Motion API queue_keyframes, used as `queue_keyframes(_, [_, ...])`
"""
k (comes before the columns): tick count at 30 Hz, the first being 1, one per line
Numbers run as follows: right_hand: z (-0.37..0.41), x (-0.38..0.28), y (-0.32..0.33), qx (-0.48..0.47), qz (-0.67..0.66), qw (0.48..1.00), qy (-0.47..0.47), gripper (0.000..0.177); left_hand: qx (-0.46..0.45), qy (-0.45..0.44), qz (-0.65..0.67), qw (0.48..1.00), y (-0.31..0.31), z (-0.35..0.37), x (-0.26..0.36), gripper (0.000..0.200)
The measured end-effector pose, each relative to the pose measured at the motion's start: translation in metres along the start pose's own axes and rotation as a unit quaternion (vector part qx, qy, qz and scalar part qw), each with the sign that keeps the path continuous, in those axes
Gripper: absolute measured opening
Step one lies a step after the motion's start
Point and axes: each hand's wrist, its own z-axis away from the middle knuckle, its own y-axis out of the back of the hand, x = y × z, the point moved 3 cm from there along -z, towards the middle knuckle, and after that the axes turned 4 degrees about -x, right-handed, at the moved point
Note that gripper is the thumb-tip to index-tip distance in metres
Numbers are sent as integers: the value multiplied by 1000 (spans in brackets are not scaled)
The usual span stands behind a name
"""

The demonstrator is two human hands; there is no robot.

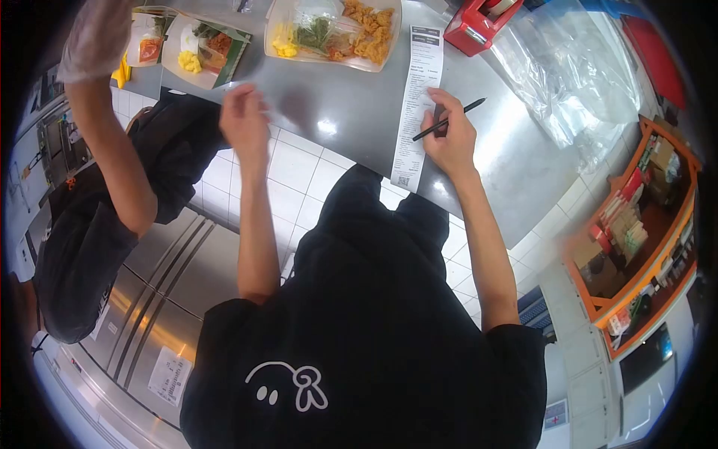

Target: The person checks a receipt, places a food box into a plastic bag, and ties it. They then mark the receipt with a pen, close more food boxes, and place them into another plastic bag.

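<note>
My right hand (451,137) holds a black pen (474,105) over a long printed receipt (419,78) that lies on the steel table (340,112). Its index finger reaches onto the paper. To the left, my left hand (245,120) is raised near the table's front edge, blurred by motion; whether its fingers are apart or closed is unclear. Beyond it stands an open food box (389,56) with fried pieces, greens and yellow food. A smaller open box (238,56) with similar food is further left, and another is partly seen beside it.
A red tape dispenser (470,31) stands behind the receipt. Clear plastic bags (576,71) cover the table's right side. At the left, a co-worker's gloved hand (93,41) reaches over the boxes. An orange shelf (636,224) with goods is at the far right.
</note>
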Motion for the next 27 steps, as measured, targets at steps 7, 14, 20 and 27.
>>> queue_keyframes(7, [0,2,-2,-32,32,999,-19,41,181,85,73,977,80,-56,-17,34])
queue_keyframes(14, [-4,-4,0,-21,47,999,-4,41,12,-2,15,1000,58,-106,-27,36])
queue_keyframes(20, [-4,-5,-3,-4,47,999,15,39,50,-19,-4,999,32,-92,-32,27])
queue_keyframes(27, [-2,-7,-3,-21,61,998,29,36,-5,38,40,998,-12,-37,-19,44])
